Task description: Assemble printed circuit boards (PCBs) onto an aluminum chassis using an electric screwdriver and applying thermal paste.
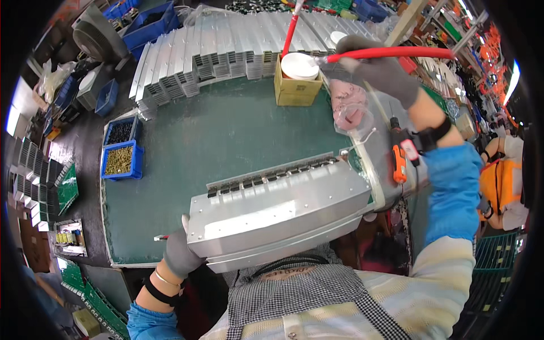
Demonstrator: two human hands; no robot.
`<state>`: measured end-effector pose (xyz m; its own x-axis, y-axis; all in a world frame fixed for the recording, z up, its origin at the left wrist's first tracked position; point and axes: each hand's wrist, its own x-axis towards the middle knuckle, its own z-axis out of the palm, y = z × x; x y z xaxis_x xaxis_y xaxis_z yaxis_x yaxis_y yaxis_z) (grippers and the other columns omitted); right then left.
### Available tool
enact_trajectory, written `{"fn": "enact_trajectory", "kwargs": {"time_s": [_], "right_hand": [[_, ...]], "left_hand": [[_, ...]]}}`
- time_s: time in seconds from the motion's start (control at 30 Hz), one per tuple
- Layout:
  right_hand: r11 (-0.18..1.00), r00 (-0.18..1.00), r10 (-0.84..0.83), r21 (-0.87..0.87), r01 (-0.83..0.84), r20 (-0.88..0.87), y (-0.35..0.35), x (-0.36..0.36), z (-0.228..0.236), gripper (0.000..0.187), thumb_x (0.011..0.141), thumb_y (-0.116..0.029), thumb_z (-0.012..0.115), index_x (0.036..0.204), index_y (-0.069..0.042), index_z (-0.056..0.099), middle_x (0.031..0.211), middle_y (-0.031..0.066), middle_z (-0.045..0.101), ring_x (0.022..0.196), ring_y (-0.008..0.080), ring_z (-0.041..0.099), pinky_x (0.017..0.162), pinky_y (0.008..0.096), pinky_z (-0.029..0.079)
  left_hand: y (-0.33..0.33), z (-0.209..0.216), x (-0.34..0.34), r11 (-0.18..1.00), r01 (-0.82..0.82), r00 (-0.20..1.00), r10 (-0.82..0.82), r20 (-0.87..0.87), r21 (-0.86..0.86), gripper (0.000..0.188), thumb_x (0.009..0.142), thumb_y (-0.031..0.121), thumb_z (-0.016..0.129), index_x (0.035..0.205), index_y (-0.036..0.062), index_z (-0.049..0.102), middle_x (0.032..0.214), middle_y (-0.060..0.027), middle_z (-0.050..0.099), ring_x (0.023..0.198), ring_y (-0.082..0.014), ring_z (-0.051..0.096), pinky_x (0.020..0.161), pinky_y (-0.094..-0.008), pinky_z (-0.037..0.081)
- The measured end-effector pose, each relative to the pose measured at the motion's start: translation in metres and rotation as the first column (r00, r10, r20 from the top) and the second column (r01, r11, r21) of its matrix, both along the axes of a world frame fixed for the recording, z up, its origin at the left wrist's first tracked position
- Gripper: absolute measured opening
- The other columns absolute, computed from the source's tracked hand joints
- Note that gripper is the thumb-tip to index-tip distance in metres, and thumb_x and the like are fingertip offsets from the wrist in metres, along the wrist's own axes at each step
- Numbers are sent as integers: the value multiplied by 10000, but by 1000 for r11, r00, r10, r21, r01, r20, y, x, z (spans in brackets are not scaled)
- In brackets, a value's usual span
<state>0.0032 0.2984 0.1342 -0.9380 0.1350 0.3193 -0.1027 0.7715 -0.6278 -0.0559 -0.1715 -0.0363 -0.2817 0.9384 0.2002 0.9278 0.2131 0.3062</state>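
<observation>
A long silver aluminium heat sink (277, 212) lies tilted at the front edge of the table, with a row of black components (266, 179) along its far side. My gloved left hand (182, 252) grips its left end. A small white-and-red tip (161, 238) shows just left of that hand; I cannot make out what it belongs to. My gloved right hand (377, 71) is raised at the far right, closed around a red-handled brush (402, 52). The brush's head is at a white round tub (299, 67) in a yellowish box (297, 93). A second red-handled brush (290, 34) stands there.
Stacked silver heat sinks (226, 48) line the table's back. Two blue bins, one with black parts (120, 132) and one with brass-coloured parts (119, 161), sit at left. An orange-and-black power screwdriver (399, 161) and a pink bag (347, 105) lie at right. Another person (501, 175) is farther right.
</observation>
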Motion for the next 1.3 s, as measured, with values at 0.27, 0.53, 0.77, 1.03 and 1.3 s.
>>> {"fn": "enact_trajectory", "kwargs": {"time_s": [0.27,0.53,0.77,1.03,1.3], "right_hand": [[881,993,-7,471,-51,120,59,-72,-74,199,798,-194,632,965,-87,634,927,85,666,866,277,631,804,378,490],[582,965,176,811,56,-192,48,-49,-91,242,768,-161,646,1007,-159,608,919,24,627,968,204,599,981,422,388],[758,923,287,650,-56,-256,-6,16,-21,261,783,-32,595,1041,-44,628,993,101,635,967,270,601,913,354,435],[929,998,70,-365,-63,5,-110,76,23,256,931,-236,463,965,-2,560,613,42,492,833,170,568,974,362,371],[877,929,146,-478,37,339,-145,43,9,203,860,-199,561,892,0,587,726,56,572,536,70,490,505,204,395]], "left_hand": [[-3,-3,6,994,-107,991,107,83,-8,341,771,191,637,1082,53,615,881,-161,637,668,-309,619,576,-374,496],[0,8,4,994,-76,996,79,33,-84,339,792,182,620,1110,65,608,920,-148,668,717,-326,653,624,-384,523],[0,2,6,994,-107,990,106,95,1,360,765,159,642,1112,68,608,908,-145,670,715,-333,654,635,-401,524],[-5,1,6,976,-108,948,158,277,-189,384,870,171,579,1247,97,564,1232,-115,596,1146,-317,560,1045,-406,371],[1,1,5,995,-58,997,54,58,78,407,732,131,682,1132,88,619,994,-121,674,781,-287,670,659,-349,535]]}}
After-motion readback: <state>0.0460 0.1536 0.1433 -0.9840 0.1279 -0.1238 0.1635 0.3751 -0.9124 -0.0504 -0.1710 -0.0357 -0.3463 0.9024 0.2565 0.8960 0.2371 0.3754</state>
